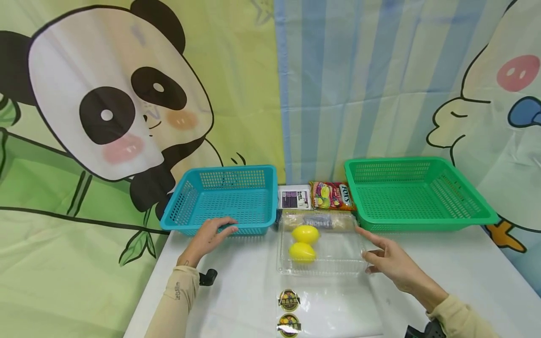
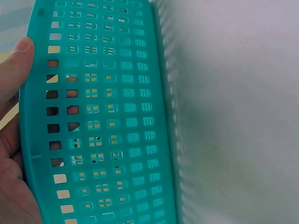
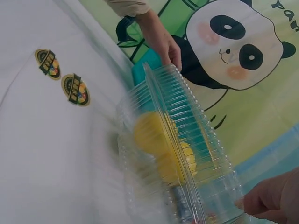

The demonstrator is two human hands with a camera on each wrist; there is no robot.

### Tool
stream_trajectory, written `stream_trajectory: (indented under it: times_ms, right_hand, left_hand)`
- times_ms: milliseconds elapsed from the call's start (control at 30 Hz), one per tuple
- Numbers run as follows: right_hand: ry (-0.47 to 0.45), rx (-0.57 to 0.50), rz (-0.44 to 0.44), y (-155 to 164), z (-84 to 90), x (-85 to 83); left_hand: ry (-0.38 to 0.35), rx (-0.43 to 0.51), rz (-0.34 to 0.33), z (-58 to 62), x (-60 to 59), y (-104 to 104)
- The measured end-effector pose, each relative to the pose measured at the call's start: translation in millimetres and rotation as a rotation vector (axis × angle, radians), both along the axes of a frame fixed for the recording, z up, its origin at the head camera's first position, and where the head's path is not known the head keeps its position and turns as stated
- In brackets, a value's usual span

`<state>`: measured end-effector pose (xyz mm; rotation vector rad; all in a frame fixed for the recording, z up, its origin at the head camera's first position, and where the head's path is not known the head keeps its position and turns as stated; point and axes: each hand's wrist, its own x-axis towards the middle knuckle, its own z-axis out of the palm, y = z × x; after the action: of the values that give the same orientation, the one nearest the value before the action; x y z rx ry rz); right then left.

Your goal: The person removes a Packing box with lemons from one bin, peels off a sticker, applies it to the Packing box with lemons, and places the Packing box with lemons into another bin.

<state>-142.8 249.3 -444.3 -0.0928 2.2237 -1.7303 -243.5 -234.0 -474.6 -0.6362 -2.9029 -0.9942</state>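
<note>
White table (image 1: pixel 444 263): left hand (image 1: pixel 208 239) grips blue basket (image 1: pixel 224 197); relaxed right hand (image 1: pixel 390 260) touches clear box (image 1: pixel 334 256).

Gap between the blue basket (image 1: pixel 224 197) and green basket (image 1: pixel 416 195) is clogged by the clear box (image 1: pixel 321 256) and snack packs (image 1: pixel 331 195); bench (image 1: pixel 444 267) in front lies open.

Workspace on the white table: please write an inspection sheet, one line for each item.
Surface: white table, two round stickers near the front.
Job's things: blue basket, empty; clear plastic box holding two yellow lemons.
Clutter: green basket, empty; snack packets behind the box.
Grips: left hand holds the blue basket's front rim; right hand touches the box's right edge, fingers straight.
Cables: nothing seen.
Surroundings: cartoon panda backdrop.
</note>
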Motion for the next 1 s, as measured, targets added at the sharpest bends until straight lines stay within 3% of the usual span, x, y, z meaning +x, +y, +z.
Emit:
stream_trajectory:
  times_ms: [733,900,1000]
  right_hand:
    - [0.025,0.05,-0.044,0.4,-29.8,5.9]
    - [0.055,0.122,-0.022,2.2,-28.2,9.9]
    - [0.117,0.238,-0.015,5.0,-23.8,13.1]
  left_hand:
    - [0.018,0.006,0.031,-0.9,4.0,4.3]
    - [0.168,0.026,0.042,0.9,11.3,13.9]
    - [0.286,0.033,0.031,8.0,24.2,27.2]
